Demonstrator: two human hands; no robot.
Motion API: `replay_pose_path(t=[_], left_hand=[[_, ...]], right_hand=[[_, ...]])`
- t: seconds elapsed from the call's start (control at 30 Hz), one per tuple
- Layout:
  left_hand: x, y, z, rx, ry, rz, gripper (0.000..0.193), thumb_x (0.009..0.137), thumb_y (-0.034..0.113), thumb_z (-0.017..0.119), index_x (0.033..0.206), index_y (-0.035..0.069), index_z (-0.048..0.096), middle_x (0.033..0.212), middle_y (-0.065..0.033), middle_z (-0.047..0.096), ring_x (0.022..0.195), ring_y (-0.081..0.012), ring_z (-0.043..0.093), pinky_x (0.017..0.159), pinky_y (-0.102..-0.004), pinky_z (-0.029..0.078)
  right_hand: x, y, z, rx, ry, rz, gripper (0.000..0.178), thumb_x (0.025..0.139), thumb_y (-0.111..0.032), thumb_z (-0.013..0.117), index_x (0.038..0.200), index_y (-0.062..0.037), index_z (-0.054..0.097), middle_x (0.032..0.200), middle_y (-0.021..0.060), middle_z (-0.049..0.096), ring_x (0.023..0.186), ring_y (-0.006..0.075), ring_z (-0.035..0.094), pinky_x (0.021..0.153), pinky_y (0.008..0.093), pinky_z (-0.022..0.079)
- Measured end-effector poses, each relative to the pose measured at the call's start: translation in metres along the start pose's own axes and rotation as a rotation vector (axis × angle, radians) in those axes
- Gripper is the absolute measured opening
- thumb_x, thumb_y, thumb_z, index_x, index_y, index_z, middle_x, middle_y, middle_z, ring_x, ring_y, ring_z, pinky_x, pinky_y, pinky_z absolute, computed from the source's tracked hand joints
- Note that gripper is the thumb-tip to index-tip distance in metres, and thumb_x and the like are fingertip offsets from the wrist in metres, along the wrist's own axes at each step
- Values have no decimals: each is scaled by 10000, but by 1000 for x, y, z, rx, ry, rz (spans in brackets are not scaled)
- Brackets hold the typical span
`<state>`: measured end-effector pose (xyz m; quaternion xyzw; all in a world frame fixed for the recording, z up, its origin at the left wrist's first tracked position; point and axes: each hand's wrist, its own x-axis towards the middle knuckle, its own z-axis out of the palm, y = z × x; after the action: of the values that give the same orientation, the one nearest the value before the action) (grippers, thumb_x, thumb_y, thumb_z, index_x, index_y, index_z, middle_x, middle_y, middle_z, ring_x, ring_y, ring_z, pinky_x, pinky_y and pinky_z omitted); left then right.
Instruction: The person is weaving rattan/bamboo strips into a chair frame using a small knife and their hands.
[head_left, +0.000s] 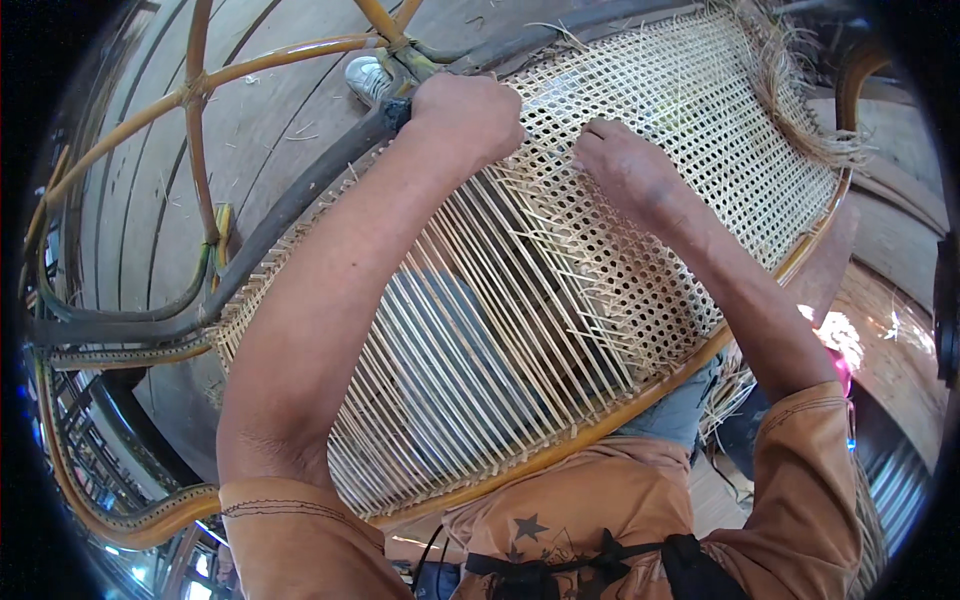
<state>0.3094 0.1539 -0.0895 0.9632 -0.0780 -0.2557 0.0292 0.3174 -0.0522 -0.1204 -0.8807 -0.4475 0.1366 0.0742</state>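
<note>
A rattan frame with a cane panel lies across my lap. Its right part is woven into an open mesh (690,110); toward the left, only parallel cane strands (440,360) are stretched, with loose cut ends where the two meet. My left hand (468,118) is closed in a fist at the far edge of the weave, beside the dark frame pole (270,225). My right hand (630,170) rests over the mesh a little to the right, fingers pinched together at the weave. What either hand grips is hidden or too thin to make out.
A yellow-brown rattan rail (600,432) borders the panel on my side. A bundle of loose cane strips (780,90) hangs over the far right end. Crossing rattan poles (110,140) stand at the upper left, above a plank floor with scraps. A sneaker (368,78) shows beyond the frame.
</note>
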Motion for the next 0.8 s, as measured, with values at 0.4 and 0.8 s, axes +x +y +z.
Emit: replay_pose_path(t=[0.4,0.8], left_hand=[[-14,-22,-7,-19,54,-78,357,819,358,548,893,41,694,905,-166,681,838,-313,670,728,-420,536],[-38,-12,-24,28,171,-6,395,821,406,568,845,31,691,791,-173,669,797,-325,664,712,-426,532]], right_hand=[[18,-11,-15,-125,-268,180,165,866,-60,491,911,-1,639,981,135,612,993,253,546,916,362,445],[38,-31,-23,774,-101,339,288,922,-281,536,1061,-55,648,919,127,676,789,213,625,744,365,508]])
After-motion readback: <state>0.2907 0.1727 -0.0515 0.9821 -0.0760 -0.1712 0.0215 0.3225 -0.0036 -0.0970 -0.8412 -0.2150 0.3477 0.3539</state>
